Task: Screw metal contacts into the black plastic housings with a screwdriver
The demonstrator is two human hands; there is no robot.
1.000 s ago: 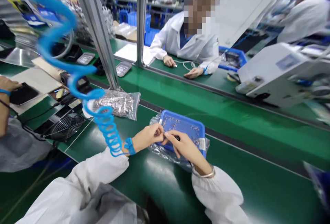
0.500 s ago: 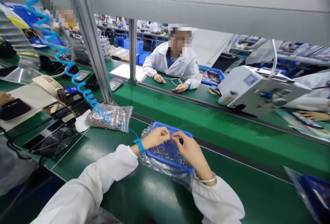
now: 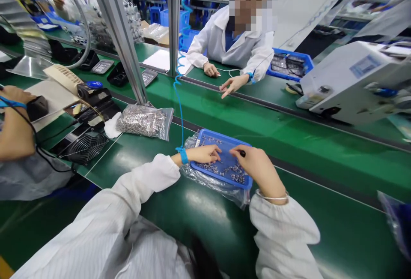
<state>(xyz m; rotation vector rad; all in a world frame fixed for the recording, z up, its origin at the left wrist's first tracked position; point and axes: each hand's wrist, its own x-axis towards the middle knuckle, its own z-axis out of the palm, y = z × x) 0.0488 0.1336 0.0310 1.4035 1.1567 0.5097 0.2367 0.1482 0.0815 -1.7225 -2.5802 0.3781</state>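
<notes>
A shallow blue tray (image 3: 221,181) holds many small metal parts (image 3: 236,172), strewn mostly along its near side. My left hand (image 3: 205,154) reaches low over the tray's left half, fingers bent and a little apart, the tips at the metal parts. Whether it touches one is too small to tell. Above the tray's right end, my right hand (image 3: 257,163) is closed around a small black object (image 3: 242,153); most of that object is hidden by the fingers. A crumpled clear plastic bag (image 3: 213,183) lies under the tray.
A zip bag full of small metal parts (image 3: 144,121) lies left of the tray, near a metal post (image 3: 120,34). A round fan guard (image 3: 86,147) is further left. A blue coiled cord (image 3: 181,107) runs to my left wristband. Across the bench sits a co-worker (image 3: 237,43) beside a white machine (image 3: 356,82).
My view has tilted down and shifted. My left hand has lowered toward the parts and away from my right hand, which still holds the black object. The co-worker opposite has raised one hand.
</notes>
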